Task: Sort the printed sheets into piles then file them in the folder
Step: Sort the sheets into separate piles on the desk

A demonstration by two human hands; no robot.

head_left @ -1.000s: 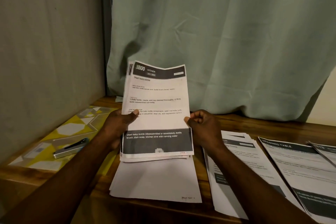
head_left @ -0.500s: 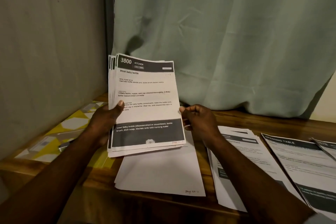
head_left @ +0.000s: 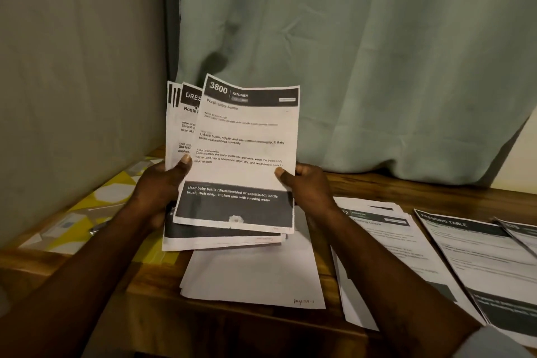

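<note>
Nearest, a face-down pile (head_left: 252, 276) lies on the wooden table (head_left: 406, 186), with two face-up piles (head_left: 377, 256) to its right. Above it, the left hand (head_left: 158, 192) grips a fanned stack (head_left: 186, 125) by its left edge, thumb across the front. The right hand (head_left: 308, 189) pinches the right edge of the top sheet (head_left: 247, 154), headed 3800 KITCHEN, thumb on the face and fingers curled behind. The stack is held off the table, before the green curtain (head_left: 348, 67). Likely risk: the loose fan slips from the one-handed grip as the top sheet peels away, or a second page drags along and lands in the wrong pile. Sheets stand portrait, long axis near upright, headers up, print facing the person. The top sheet is skewed slightly clockwise.
</note>
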